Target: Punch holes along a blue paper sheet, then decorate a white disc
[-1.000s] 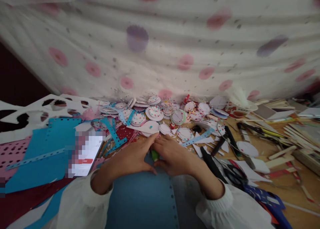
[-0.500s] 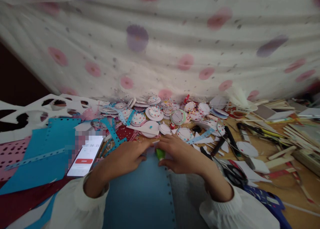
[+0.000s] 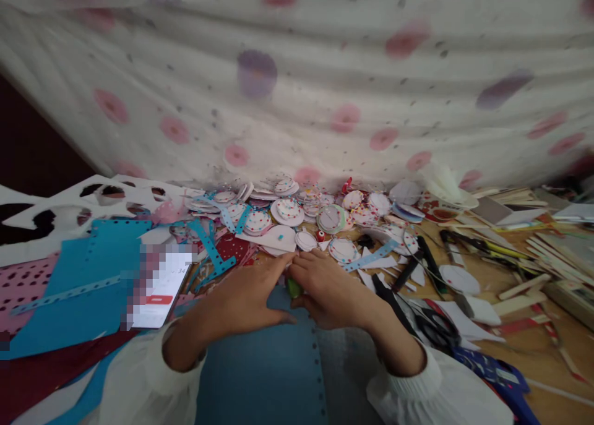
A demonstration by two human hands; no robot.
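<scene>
A blue sheet [image 3: 264, 375] with a row of small holes along its right edge lies in front of me. My right hand [image 3: 329, 289] is closed around a small green tool [image 3: 294, 287] at the top of the sheet; the fingers hide most of it. Beside it, my left hand [image 3: 241, 298] rests over the upper left part of the sheet, thumb stretched away from the fingers. Its fingertips meet the right hand's fingers, and I see nothing held in it.
Paper discs with coloured beads [image 3: 288, 211] are heaped behind my hands. A lit phone [image 3: 160, 295] lies on the left. To the right are black scissors [image 3: 436, 326], a blue tool [image 3: 492, 369] and wooden strips [image 3: 524, 301]. A flowered curtain [image 3: 315, 85] hangs behind.
My left thumb has spread away from its fingers and moved right over the sheet. The right hand has shifted very slightly, still around the green tool.
</scene>
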